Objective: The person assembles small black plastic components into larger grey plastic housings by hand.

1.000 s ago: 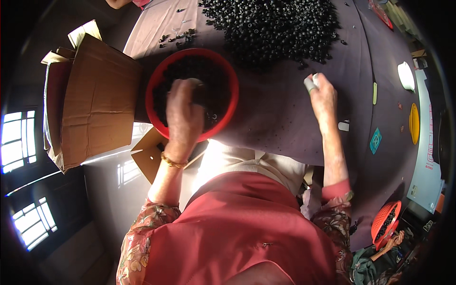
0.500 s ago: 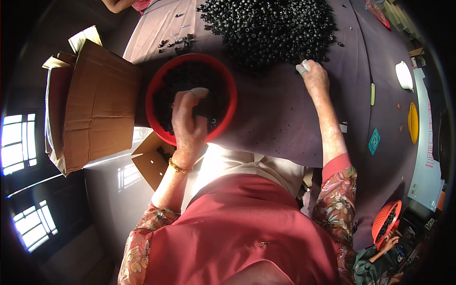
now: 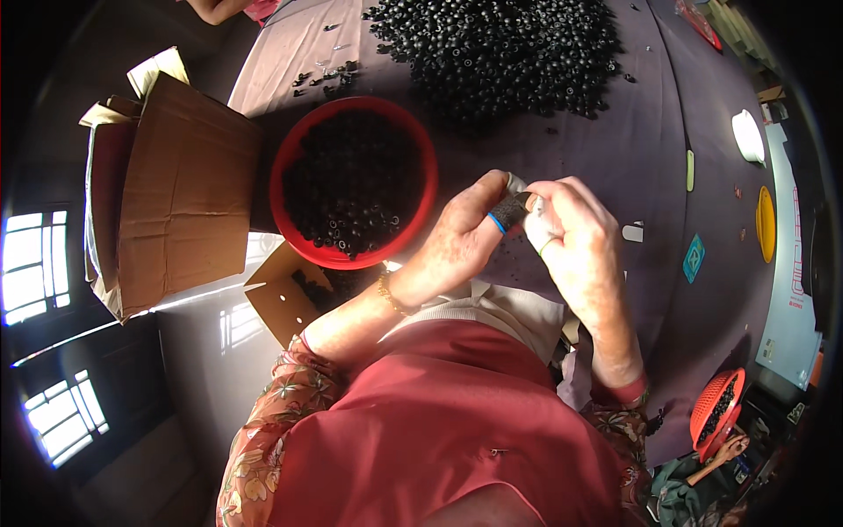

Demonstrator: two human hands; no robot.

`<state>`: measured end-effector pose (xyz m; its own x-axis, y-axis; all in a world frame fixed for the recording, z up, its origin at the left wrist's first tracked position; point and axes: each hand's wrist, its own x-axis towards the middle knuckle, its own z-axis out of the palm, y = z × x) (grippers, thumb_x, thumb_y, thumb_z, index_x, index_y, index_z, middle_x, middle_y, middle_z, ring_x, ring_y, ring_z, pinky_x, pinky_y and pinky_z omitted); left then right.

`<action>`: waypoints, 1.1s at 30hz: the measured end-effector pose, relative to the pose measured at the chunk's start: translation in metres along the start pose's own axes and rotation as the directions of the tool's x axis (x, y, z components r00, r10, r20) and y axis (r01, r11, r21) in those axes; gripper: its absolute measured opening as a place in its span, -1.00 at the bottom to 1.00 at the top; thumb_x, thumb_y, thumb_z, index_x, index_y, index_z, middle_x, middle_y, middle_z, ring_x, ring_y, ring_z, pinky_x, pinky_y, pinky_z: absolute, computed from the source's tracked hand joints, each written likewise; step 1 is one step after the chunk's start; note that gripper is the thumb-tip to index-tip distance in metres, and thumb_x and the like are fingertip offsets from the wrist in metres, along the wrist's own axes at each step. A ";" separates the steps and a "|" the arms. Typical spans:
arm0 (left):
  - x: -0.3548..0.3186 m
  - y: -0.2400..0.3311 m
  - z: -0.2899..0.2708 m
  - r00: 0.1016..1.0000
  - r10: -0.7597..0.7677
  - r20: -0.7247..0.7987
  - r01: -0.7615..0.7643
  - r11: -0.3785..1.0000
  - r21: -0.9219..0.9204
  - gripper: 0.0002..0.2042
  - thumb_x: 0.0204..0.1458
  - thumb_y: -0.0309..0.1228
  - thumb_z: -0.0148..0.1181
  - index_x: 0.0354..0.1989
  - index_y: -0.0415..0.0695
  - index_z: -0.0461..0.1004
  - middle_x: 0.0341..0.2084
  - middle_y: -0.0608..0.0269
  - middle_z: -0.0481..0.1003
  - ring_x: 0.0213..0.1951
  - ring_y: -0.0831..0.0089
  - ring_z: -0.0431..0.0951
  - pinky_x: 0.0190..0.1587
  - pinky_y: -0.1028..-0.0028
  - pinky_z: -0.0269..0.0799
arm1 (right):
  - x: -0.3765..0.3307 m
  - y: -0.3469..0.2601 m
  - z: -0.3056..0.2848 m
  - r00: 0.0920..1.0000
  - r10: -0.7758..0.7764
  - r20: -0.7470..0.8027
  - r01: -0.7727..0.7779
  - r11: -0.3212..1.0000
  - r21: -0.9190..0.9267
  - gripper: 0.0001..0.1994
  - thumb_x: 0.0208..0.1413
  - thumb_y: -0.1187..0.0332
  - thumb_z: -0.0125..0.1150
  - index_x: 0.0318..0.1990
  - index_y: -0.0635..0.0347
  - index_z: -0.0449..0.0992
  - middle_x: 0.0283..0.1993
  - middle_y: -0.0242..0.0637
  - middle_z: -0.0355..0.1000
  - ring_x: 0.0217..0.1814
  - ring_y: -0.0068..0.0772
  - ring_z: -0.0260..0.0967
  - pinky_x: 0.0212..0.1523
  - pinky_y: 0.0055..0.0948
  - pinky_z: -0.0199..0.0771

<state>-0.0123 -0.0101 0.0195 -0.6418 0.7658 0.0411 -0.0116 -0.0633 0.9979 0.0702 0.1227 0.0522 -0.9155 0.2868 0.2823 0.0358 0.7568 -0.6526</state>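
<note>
My left hand (image 3: pixel 461 241) and my right hand (image 3: pixel 575 246) meet above the purple table's (image 3: pixel 615 132) near edge, just right of a red bowl (image 3: pixel 283 162) full of small black parts. A black cover with a blue rim (image 3: pixel 509 211) sits on my left thumb. White-covered fingertips of my right hand (image 3: pixel 537 209) pinch at that thumb's tip. My left fingers are curled; anything between the hands is hidden. A big heap of the same black parts (image 3: pixel 500 53) lies farther back on the table.
An open cardboard box (image 3: pixel 176 193) stands left of the bowl, with a cardboard flap (image 3: pixel 281 299) below it. A few loose parts (image 3: pixel 325 75) lie behind the bowl. A white dish (image 3: pixel 748 136), a yellow disc (image 3: pixel 766 224) and a red basket (image 3: pixel 718 408) are at right.
My left hand has come out of the red bowl and moved right. My right hand drew back from the heap toward me, and the two hands now meet.
</note>
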 end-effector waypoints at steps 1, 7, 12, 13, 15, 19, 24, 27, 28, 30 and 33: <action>0.000 -0.001 0.007 0.999 0.021 -0.047 -0.027 0.993 -0.115 -0.80 0.19 -0.33 -0.12 -0.24 -0.20 0.36 -0.48 0.35 0.36 -0.40 0.62 0.33 -0.31 0.59 0.28 | -0.002 0.000 0.001 0.999 -0.032 -0.042 0.032 0.999 -0.001 -0.81 -0.08 0.56 0.24 -0.25 0.28 0.46 -0.40 -0.27 0.39 -0.39 -0.38 0.41 -0.38 -0.47 0.40; -0.002 -0.007 0.017 0.954 -0.284 0.100 0.257 0.594 -0.762 -0.80 0.20 -0.25 -0.08 -0.24 -0.12 0.38 -0.48 0.38 0.35 -0.46 0.63 0.29 -0.38 0.60 0.24 | -0.010 -0.004 0.011 0.989 -0.021 -0.147 0.040 0.991 0.125 -0.76 -0.13 0.60 0.28 -0.25 0.26 0.45 -0.40 -0.28 0.37 -0.43 -0.41 0.40 -0.45 -0.48 0.41; -0.007 -0.001 0.023 0.953 -0.295 0.063 0.234 0.591 -0.772 -0.77 0.20 -0.22 -0.08 -0.23 -0.13 0.37 -0.46 0.38 0.34 -0.44 0.60 0.29 -0.33 0.58 0.26 | -0.012 -0.005 0.013 0.983 -0.044 -0.177 0.072 0.985 0.159 -0.75 -0.16 0.60 0.28 -0.26 0.25 0.43 -0.37 -0.24 0.37 -0.40 -0.29 0.40 -0.44 -0.40 0.43; -0.008 0.001 0.022 0.953 -0.297 0.066 0.237 0.588 -0.773 -0.77 0.20 -0.22 -0.08 -0.23 -0.14 0.36 -0.46 0.38 0.34 -0.43 0.60 0.30 -0.32 0.58 0.26 | -0.011 -0.005 0.012 0.982 -0.060 -0.176 0.087 0.985 0.147 -0.74 -0.17 0.60 0.28 -0.25 0.25 0.43 -0.38 -0.24 0.37 -0.41 -0.30 0.41 -0.46 -0.42 0.43; -0.008 0.001 0.020 0.959 -0.267 0.095 0.237 0.572 -0.786 -0.77 0.21 -0.23 -0.09 -0.23 -0.14 0.36 -0.45 0.37 0.34 -0.42 0.59 0.30 -0.31 0.57 0.27 | -0.010 -0.006 0.010 0.982 -0.076 -0.174 0.101 0.986 0.135 -0.73 -0.18 0.60 0.28 -0.25 0.25 0.43 -0.38 -0.24 0.37 -0.42 -0.31 0.42 -0.47 -0.43 0.44; -0.009 -0.003 0.014 0.976 -0.145 0.161 0.215 0.570 -0.793 -0.77 0.21 -0.22 -0.11 -0.27 -0.14 0.33 -0.48 0.37 0.31 -0.43 0.57 0.28 -0.31 0.53 0.27 | -0.010 -0.010 0.006 0.998 0.050 -0.050 -0.027 0.923 0.385 -0.76 -0.09 0.61 0.24 -0.22 0.27 0.42 -0.38 -0.27 0.39 -0.48 -0.41 0.44 -0.51 -0.47 0.45; -0.003 -0.012 0.007 0.970 -0.058 0.234 0.237 0.412 -0.880 -0.75 0.19 -0.19 -0.07 -0.39 -0.12 0.28 -0.54 0.39 0.23 -0.47 0.55 0.23 -0.35 0.51 0.24 | -0.008 -0.010 -0.003 0.990 0.138 -0.032 -0.103 0.854 0.511 -0.77 0.19 0.41 -0.16 -0.07 0.27 0.35 -0.43 -0.40 0.27 -0.49 -0.70 0.20 -0.51 -0.69 0.18; -0.004 -0.010 0.009 0.972 -0.070 0.223 0.232 0.415 -0.880 -0.74 0.19 -0.17 -0.08 -0.41 -0.11 0.27 -0.55 0.39 0.22 -0.47 0.55 0.23 -0.36 0.52 0.23 | -0.010 -0.010 -0.003 0.986 0.169 0.005 -0.160 0.919 0.360 -0.82 0.19 0.43 -0.13 -0.15 0.26 0.38 -0.41 -0.40 0.32 -0.49 -0.67 0.19 -0.49 -0.65 0.20; -0.005 -0.007 0.010 0.972 -0.114 0.208 0.237 0.430 -0.871 -0.74 0.19 -0.18 -0.09 -0.41 -0.11 0.27 -0.55 0.39 0.22 -0.48 0.55 0.22 -0.36 0.52 0.23 | -0.009 -0.016 -0.002 0.991 0.132 -0.002 -0.123 0.932 0.340 -0.84 0.19 0.44 -0.11 -0.17 0.26 0.39 -0.41 -0.39 0.33 -0.48 -0.65 0.20 -0.48 -0.63 0.24; -0.007 -0.004 0.010 0.969 -0.158 0.191 0.242 0.443 -0.863 -0.74 0.19 -0.18 -0.10 -0.41 -0.10 0.27 -0.56 0.40 0.22 -0.48 0.55 0.22 -0.36 0.52 0.23 | -0.008 -0.022 -0.001 0.995 0.101 -0.012 -0.093 0.945 0.314 -0.89 0.18 0.46 -0.03 -0.21 0.29 0.39 -0.42 -0.30 0.38 -0.46 -0.55 0.30 -0.42 -0.54 0.33; -0.008 -0.002 0.010 0.963 -0.204 0.175 0.255 0.485 -0.837 -0.75 0.20 -0.19 -0.12 -0.41 -0.10 0.27 -0.55 0.41 0.22 -0.48 0.56 0.22 -0.37 0.53 0.22 | -0.005 -0.020 -0.001 0.999 0.037 -0.034 -0.031 0.986 0.161 -0.89 0.17 0.42 0.02 -0.26 0.28 0.39 -0.46 -0.27 0.40 -0.49 -0.48 0.36 -0.46 -0.49 0.36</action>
<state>0.0007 -0.0093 0.0173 -0.4815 0.8627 -0.1549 -0.8107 -0.3712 0.4527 0.0746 0.1068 0.0642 -0.8994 0.3340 0.2820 -0.0013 0.6431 -0.7658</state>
